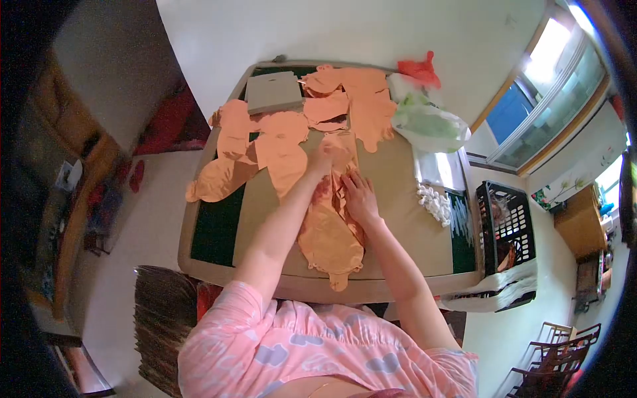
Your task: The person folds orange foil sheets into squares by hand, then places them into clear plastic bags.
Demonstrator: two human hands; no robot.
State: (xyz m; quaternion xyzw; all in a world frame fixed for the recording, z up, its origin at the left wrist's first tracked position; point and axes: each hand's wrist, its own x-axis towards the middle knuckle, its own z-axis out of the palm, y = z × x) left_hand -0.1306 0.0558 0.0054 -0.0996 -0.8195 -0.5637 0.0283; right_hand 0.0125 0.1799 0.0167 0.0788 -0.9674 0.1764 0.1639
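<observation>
A flat, uninflated rose-gold foil balloon (332, 239) lies lengthwise in front of me, its rounded end and small tab towards my body. My left hand (326, 158) is closed on the upper part of this balloon, its fingers curled and slightly blurred. Lower and to the right, my right hand (360, 197) rests on the balloon's creased edge with its fingers stretched out. More flat foil balloons (285, 149) overlap to the left, and others (368, 99) lie at the back of the table. The shape of the balloon under my left hand is partly hidden.
A grey flat box or stack of card (273, 93) sits at the table's back left. On the right are a green-white plastic bag (431, 126), clear packaging (440, 171), small white bundles (434, 204) and thin straws (462, 219). A black crate (507, 219) stands beside the table.
</observation>
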